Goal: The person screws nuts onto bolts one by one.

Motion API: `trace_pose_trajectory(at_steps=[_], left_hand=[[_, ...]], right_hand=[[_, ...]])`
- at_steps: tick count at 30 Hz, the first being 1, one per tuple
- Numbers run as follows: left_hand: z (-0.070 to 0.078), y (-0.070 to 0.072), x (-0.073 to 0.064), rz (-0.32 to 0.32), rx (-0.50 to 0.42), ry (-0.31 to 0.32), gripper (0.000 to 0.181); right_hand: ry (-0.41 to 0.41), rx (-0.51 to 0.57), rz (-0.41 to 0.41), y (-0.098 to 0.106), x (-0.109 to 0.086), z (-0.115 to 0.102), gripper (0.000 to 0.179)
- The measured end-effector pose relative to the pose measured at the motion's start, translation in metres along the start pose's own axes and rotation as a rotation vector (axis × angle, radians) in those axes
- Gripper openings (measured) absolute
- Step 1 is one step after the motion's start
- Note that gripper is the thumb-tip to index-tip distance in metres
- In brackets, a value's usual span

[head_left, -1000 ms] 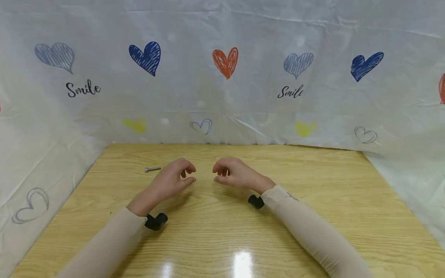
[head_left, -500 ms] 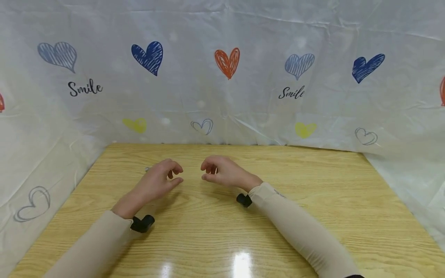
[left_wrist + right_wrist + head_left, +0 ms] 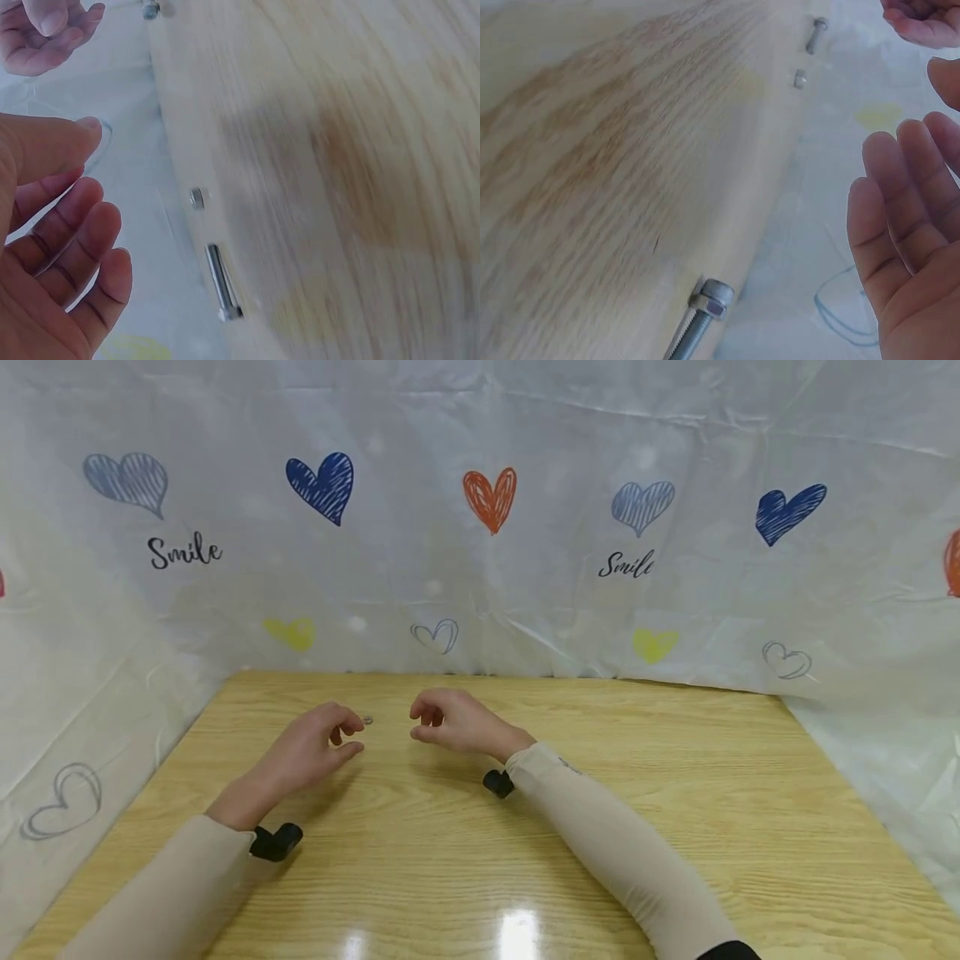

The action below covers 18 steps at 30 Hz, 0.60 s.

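Observation:
My left hand (image 3: 311, 747) hovers over the left part of the table, fingers loosely bent and holding nothing. Just beyond its fingertips a small metal nut (image 3: 367, 720) lies on the wood. The left wrist view shows that nut (image 3: 196, 198) with a metal bolt (image 3: 223, 283) beside it; the hand hides this bolt in the head view. To the right, my right hand (image 3: 461, 722) is held above the table with its fingers bent and nothing in them. In the right wrist view another bolt (image 3: 692, 330) with a nut (image 3: 709, 306) near its end lies close by.
A wood-grain table (image 3: 480, 843) spreads under both hands. Behind it hangs a pale sheet (image 3: 555, 568) printed with hearts and words, reaching down both sides. Dark wrist cameras sit under the left wrist (image 3: 276, 842) and the right wrist (image 3: 498, 783).
Both hands have drifted left over the table, still bent and holding nothing. The left hand now covers the bolt seen at the left earlier, and the small nut has come into sight.

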<state>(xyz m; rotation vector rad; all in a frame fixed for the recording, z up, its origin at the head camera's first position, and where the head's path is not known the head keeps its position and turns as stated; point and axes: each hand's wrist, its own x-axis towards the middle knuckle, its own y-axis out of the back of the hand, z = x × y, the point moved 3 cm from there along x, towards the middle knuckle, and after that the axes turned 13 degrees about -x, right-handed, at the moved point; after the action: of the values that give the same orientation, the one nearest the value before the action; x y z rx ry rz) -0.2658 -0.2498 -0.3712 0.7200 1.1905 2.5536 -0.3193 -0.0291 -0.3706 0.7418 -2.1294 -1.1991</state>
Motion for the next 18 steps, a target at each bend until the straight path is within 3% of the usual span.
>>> trace_pose_trajectory(at_steps=[6,18], left_hand=[[-0.013,0.007,-0.003,-0.021,0.012,0.048,0.019],[-0.039,0.022,-0.007,0.002,0.008,0.087,0.016]], right_hand=[[-0.030,0.026,-0.020,-0.007,0.013,0.002,0.024],[-0.087,0.009,-0.012,-0.018,0.039,0.004,0.029]])
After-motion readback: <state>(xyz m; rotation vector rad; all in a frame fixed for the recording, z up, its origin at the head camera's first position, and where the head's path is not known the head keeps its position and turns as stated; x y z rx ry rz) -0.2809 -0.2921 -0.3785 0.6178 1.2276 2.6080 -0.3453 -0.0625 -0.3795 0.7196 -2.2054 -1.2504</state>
